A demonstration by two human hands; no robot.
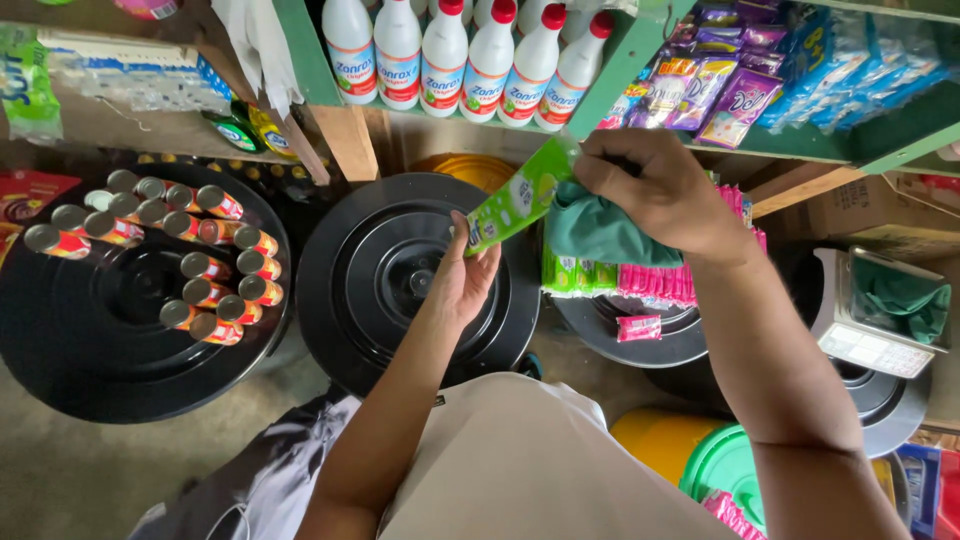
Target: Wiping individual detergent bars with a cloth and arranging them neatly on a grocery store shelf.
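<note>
My left hand point(466, 277) pinches the lower end of a strip of green sachets point(518, 197), held up slanting over a round black lid point(385, 270). My right hand point(655, 190) grips a bunched green cloth point(598, 232) and presses it against the upper part of the strip. Below the right hand, more green sachets point(575, 275) and pink sachets point(660, 283) lie on another black lid point(640, 335).
Several small cans point(180, 250) lie on a black lid point(90, 345) at left. White bottles with red caps point(470, 60) stand on a green shelf above, beside hanging sachet packs point(720, 90). A weighing scale point(875, 320) with a green cloth sits at right.
</note>
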